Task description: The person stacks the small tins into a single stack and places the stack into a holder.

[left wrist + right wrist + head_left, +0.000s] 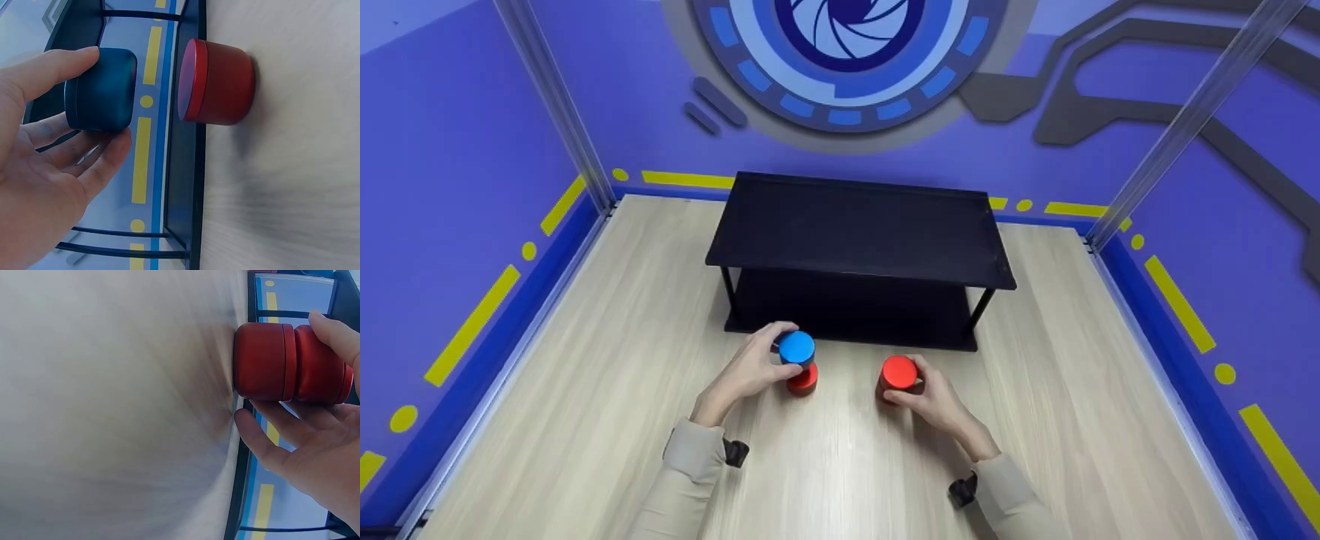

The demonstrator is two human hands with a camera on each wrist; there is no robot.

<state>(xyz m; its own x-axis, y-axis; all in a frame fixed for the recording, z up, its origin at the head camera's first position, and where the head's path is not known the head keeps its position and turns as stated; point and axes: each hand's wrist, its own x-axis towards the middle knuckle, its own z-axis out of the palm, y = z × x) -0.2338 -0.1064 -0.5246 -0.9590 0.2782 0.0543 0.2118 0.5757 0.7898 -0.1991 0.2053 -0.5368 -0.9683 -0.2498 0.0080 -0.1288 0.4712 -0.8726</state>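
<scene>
My left hand [744,372] pinches a round blue tin [796,348] between thumb and fingers. In the left wrist view this tin hangs in the air, with a gap between it and a red tin [225,84] standing on the table. My right hand [939,401] grips a red tin [900,373] with the thumb on one side and fingers on the other. The right wrist view shows that held tin on top of a second red tin [260,361], which stands on the table; the two appear to touch.
A black two-level rack [862,225] stands behind both hands, its lower shelf [847,300] close to the tins. Blue-purple walls [457,187] with yellow marks enclose the pale wooden table [840,465] at the back and sides.
</scene>
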